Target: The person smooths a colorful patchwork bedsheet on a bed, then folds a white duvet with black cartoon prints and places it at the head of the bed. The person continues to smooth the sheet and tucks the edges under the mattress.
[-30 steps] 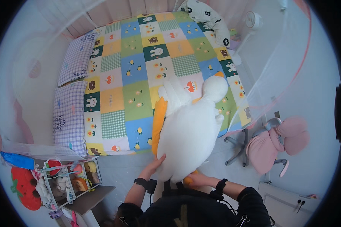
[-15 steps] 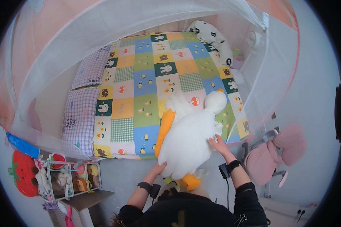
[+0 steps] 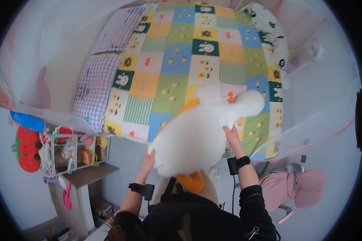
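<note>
Left hand (image 3: 148, 161) and right hand (image 3: 232, 137) hold a plump white plush bird (image 3: 193, 136) (orange fabric foot (image 3: 191, 182) poking out); slack grip could drop it.

No text can be read; the nearer checked pillow (image 3: 96, 76) bears dark lettering (image 3: 83, 93) — too blurred.

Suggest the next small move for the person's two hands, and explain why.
Probably, ease the white plush toy a little farther over the bed: the left hand and right hand hold it at opposite sides, and its rounded head is over the bed, yet its near end and an orange part reach past the bed's near edge.
</note>
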The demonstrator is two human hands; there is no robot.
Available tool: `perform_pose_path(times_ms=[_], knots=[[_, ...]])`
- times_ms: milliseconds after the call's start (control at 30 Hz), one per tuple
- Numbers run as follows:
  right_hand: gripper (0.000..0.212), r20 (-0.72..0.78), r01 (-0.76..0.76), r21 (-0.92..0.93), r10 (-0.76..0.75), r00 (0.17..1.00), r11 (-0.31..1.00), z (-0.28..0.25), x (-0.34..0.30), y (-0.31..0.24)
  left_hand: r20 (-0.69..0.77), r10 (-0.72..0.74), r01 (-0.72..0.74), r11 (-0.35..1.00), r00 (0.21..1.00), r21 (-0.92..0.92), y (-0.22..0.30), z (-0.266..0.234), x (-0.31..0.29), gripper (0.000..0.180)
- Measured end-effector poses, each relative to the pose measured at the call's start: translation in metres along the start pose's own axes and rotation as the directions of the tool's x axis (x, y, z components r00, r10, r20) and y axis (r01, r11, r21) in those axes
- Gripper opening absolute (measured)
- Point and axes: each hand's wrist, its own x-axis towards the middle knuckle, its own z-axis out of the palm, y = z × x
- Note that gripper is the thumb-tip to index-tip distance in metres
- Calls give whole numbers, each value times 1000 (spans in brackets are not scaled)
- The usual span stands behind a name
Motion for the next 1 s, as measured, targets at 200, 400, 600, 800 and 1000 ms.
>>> perform_pose_path(times_ms=[200,400,600,800,1000], knots=[[41,204,94,168,-127,971,981,74,5,-56,-225,165,-141,983,960,119,23,-88,11,31],[42,185,328,-443,-272,944,834,166,49,-38,-324,-24,51,996,946,78,-17,-122,76,30],[35,228,551,-274,-503,834,788,279,100,-124,-511,30,-68,996,859,-56,-1,-166,161,28],[32,324,747,77,-725,607,660,456,160,-267,-723,-92,-90,974,684,-209,95,-315,222,34],[39,449,757,161,-731,515,633,658,255,-368,-286,839,281,167,463,945,176,-503,322,47]])
